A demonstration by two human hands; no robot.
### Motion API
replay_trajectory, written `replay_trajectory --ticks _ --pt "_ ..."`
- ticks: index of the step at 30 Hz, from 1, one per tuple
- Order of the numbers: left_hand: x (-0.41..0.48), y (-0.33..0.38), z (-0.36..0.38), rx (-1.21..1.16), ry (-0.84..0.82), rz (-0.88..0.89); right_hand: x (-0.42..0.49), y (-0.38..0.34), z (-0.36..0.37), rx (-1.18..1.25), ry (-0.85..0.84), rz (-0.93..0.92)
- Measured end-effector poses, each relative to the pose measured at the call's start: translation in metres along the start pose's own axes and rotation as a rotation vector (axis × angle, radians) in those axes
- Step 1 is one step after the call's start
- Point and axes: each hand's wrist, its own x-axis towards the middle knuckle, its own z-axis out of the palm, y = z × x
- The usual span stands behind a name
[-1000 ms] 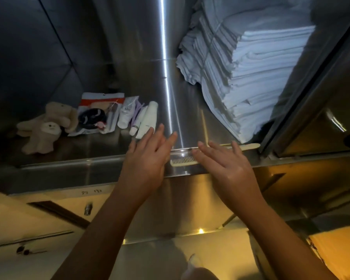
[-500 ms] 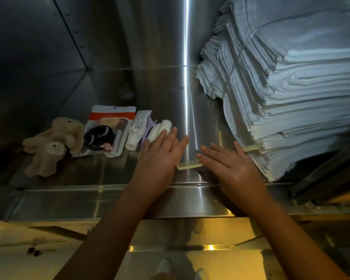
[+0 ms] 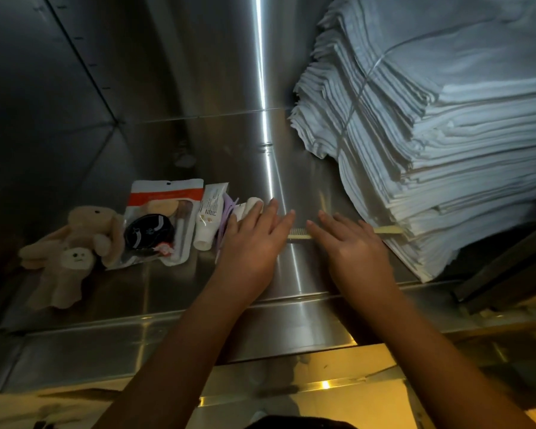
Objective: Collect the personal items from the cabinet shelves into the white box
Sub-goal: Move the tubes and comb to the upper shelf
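On the steel cabinet shelf (image 3: 294, 270) lies a cream comb (image 3: 299, 233), its middle hidden under my right hand (image 3: 351, 247); its handle end (image 3: 387, 230) pokes out beside the towels. My right hand lies flat on it, fingers spread. My left hand (image 3: 254, 243) rests flat with fingers apart, partly over purple and white tubes (image 3: 243, 209). Left of it lie a white tube (image 3: 209, 216), a packet with an orange band (image 3: 164, 221) holding a black round item, and a beige plush toy (image 3: 75, 249). The white box is not in view.
A tall tied stack of folded white towels (image 3: 430, 144) fills the right side of the shelf. Steel walls close the back and left. The shelf's front lip (image 3: 198, 335) runs below my wrists, with a yellow-lit surface (image 3: 338, 394) underneath.
Both hands have slid deeper onto the shelf, pushing the comb from the front edge inward. The left hand now reaches over the tubes. The view has moved closer.
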Motion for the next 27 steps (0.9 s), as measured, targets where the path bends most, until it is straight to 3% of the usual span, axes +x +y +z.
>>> replay_trajectory --ticks 10,19,27 --pt "0.015 0.012 0.011 -0.022 -0.027 0.080 0.010 -0.010 0.019 -0.061 -0.338 0.187" --pt "0.022 0.026 0.021 -0.040 -0.052 0.175 -0.010 0.017 0.009 -0.048 -0.453 0.262" --pt "0.023 0.018 0.023 -0.073 -0.107 0.130 -0.015 0.009 0.013 -0.035 -0.541 0.324"
